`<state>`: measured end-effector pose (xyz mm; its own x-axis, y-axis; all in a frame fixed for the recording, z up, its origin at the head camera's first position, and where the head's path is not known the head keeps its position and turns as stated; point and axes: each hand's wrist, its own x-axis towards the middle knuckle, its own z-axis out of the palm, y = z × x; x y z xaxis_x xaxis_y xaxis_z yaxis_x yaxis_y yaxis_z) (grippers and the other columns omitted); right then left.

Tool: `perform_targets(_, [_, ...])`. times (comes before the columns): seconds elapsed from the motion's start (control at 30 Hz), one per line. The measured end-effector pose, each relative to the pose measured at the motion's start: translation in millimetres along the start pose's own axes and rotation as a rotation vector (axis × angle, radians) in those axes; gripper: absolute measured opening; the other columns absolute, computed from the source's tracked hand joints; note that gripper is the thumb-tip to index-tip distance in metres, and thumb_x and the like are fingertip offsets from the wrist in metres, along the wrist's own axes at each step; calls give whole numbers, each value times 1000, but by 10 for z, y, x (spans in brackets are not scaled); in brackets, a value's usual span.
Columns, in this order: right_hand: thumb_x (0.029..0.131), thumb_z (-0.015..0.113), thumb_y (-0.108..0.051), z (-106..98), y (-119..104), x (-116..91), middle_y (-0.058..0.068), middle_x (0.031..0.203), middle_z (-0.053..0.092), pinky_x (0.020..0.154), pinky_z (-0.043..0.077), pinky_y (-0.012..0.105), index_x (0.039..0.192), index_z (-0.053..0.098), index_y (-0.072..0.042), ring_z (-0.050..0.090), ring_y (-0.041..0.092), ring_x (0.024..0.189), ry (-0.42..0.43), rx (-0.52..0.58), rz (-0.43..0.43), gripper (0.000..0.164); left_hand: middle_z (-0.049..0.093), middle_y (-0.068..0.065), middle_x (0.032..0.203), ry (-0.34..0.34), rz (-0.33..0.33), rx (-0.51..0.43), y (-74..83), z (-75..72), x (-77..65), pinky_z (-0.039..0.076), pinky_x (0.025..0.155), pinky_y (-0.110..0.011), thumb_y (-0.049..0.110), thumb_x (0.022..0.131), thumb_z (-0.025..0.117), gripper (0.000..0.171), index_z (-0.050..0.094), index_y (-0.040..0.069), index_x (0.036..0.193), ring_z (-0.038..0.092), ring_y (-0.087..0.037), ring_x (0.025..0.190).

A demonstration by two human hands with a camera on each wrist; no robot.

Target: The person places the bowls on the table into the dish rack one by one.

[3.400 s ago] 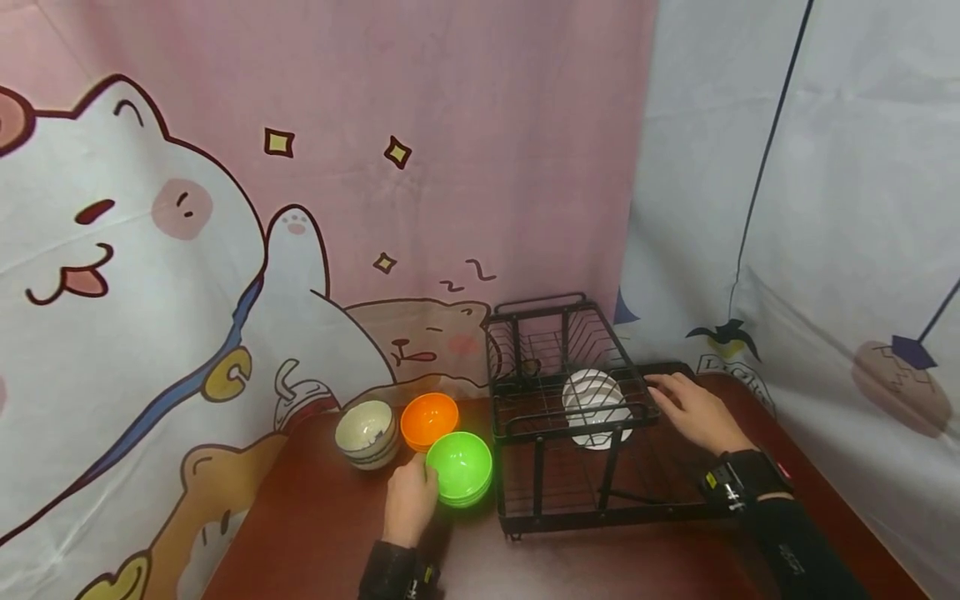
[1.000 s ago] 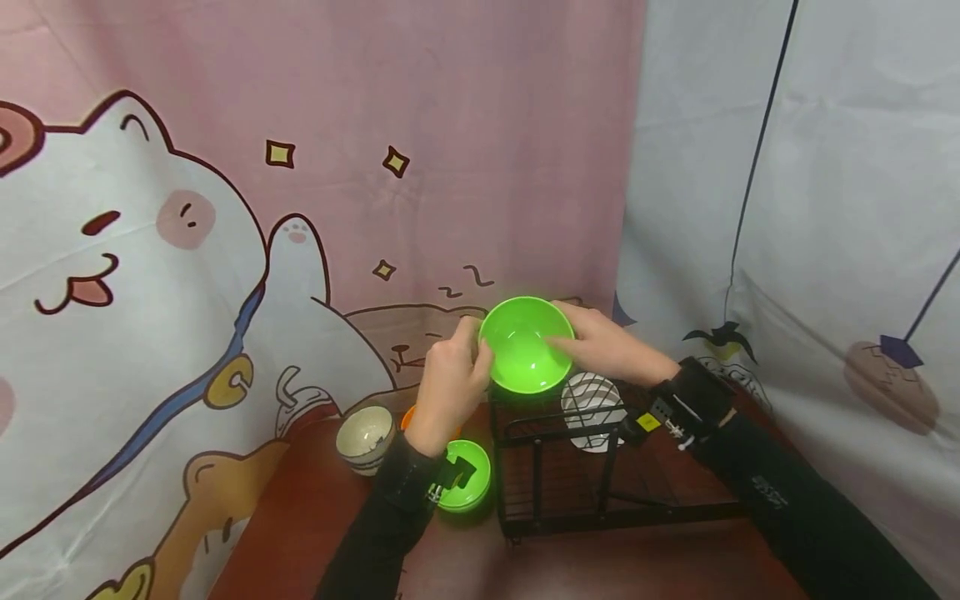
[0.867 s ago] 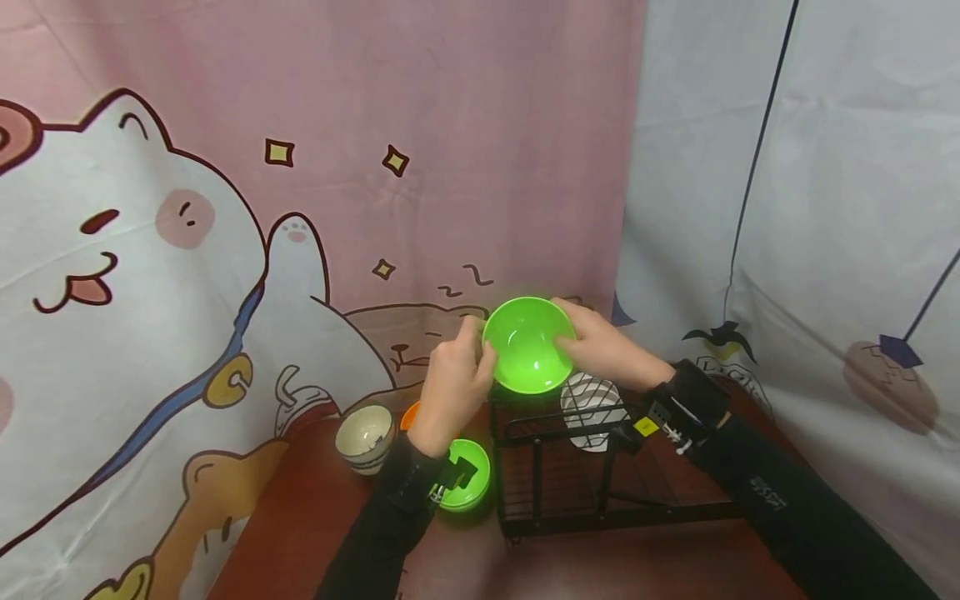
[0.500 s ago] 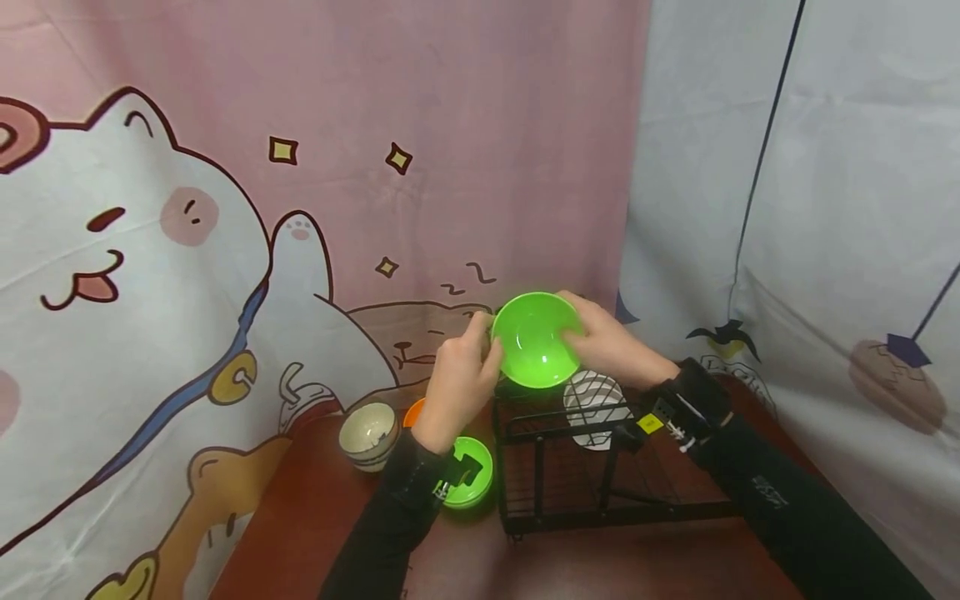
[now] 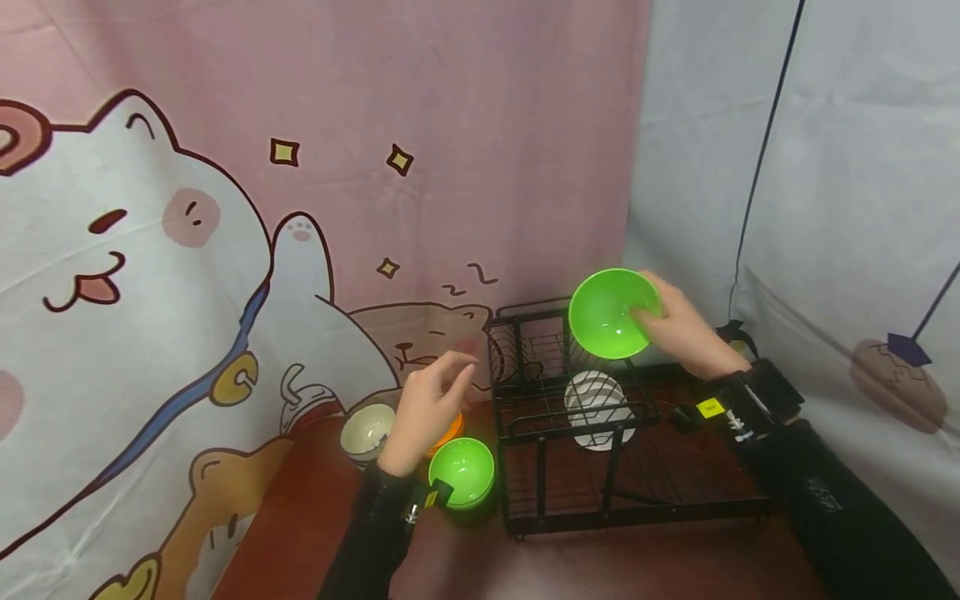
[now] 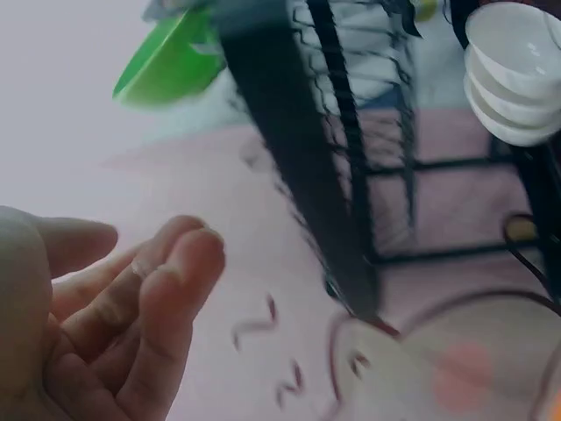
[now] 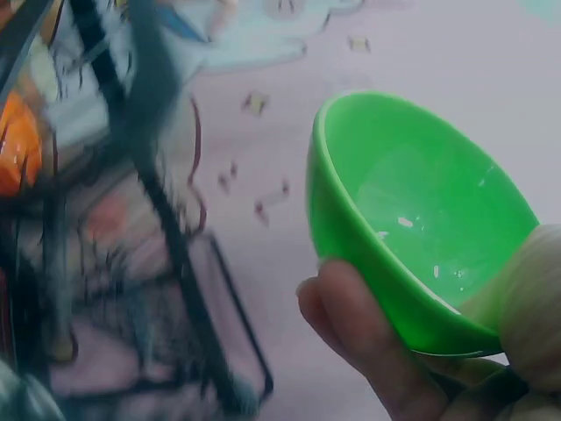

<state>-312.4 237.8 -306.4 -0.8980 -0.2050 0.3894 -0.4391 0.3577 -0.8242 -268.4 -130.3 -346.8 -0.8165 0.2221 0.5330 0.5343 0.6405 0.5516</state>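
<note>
A green bowl [image 5: 607,315] is up in the air above the black two-tier dish rack [image 5: 540,430]. My right hand [image 5: 686,329] grips its right side, thumb inside the bowl and fingers behind it, as the right wrist view also shows on the bowl [image 7: 412,219]. To the left of the rack, my left hand [image 5: 427,404] hovers with fingers loosely bent and nothing in them; in the left wrist view the hand [image 6: 114,316] is apart from everything. Below it on the table stand more green bowls [image 5: 463,471], stacked. An orange bowl [image 5: 448,435] is partly hidden behind the left hand.
White bowls [image 5: 597,408] sit stacked inside the rack, seen through its wires. A patterned pale bowl [image 5: 365,429] stands at the left of the brown table [image 5: 300,517]. Printed cloth curtains [image 5: 525,150] hang close behind the table and on the right.
One green bowl has been lifted from the stack and held by both hands. Since then my left hand has let go and moved down-left, while the right carries the bowl to the right.
</note>
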Motion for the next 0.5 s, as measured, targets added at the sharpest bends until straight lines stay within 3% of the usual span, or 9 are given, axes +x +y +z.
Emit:
perform_targets(0.13, [104,44,-1,-194,251,-60,25,138,54,77,60,23,150,41,-3,60,-3,99,58,-66,10,46,77,0,84,20,-77,-5,-324,-41,-255,58,67,-24,20,104,64,16,73,21,117,70,-9,72])
perform_targets(0.33, [107,43,-5,-377,643,-167,22,135,51,77,57,18,150,37,3,55,-7,98,126,-86,57,44,78,-5,115,-14,-191,-35,-924,-90,-759,61,86,-31,14,98,71,21,74,20,119,75,-19,101])
perform_targets(0.5, [108,44,-7,-405,949,-278,29,134,52,74,53,15,150,38,6,50,-13,94,165,-130,60,44,76,2,118,-56,-320,-49,-1489,-24,-1247,59,88,-27,10,94,75,27,74,20,120,72,-11,105])
